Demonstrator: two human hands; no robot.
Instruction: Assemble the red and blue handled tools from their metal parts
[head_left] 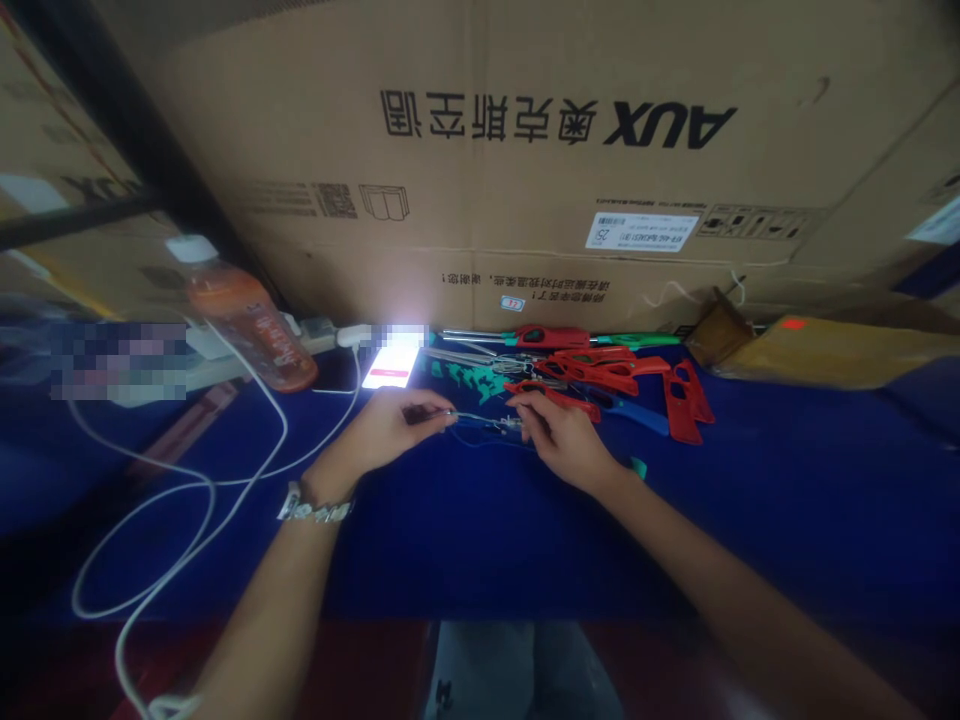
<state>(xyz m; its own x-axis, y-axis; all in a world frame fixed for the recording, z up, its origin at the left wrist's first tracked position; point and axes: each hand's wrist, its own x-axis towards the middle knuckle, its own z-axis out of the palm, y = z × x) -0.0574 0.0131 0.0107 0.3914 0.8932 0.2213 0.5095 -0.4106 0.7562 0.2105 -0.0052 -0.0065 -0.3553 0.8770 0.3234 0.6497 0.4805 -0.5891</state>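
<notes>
At the middle of the blue worktop (465, 540): left fingers (429, 428) and right fingers (541, 408) both on one thin wire-like piece (480, 418).
Pinched by thumb and fingertip at the left end, closed in by curled fingers at the right end, with the exact contact there too blurry to make out. Just beyond on the far side, a messy heap of red handles (604, 372), plus a blue handle (637, 415) on the near side, a green handle (637, 340) at the far right and some little green pieces (476, 380) to the left. Over on the left, a super bright phone (394, 360), a loopy white cable (285, 428) and a tilted drink bottle (255, 330). At the far right, a yellow packet (825, 345). Behind everything, a big cardboard box (480, 235) with upside-down AUX lettering.
</notes>
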